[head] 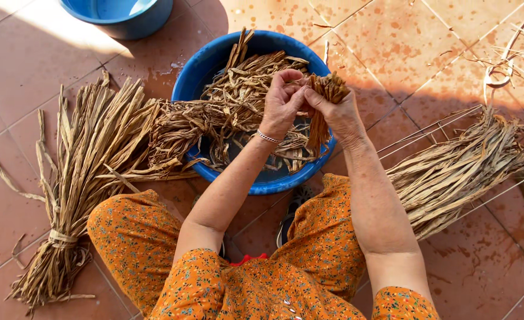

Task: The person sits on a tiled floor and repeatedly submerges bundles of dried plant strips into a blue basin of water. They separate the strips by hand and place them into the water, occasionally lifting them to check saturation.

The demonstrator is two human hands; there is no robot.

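Observation:
Both hands are raised over a blue basin [214,59] that holds wet, tangled dried leaf strips [244,95]. My right hand [339,112] grips a small folded bunch of brown strips [327,89], whose ends hang down into the basin. My left hand [282,104], with a bracelet on the wrist, pinches the top of the same bunch right beside the right hand. More strips spill over the basin's left rim.
A tied bundle of dried leaves [78,178] lies on the tiled floor at left. Another bundle [451,172] rests on a wire rack at right. A second blue basin [119,15] stands at the top. Loose strips [516,53] lie at upper right. My orange-clad knees are below.

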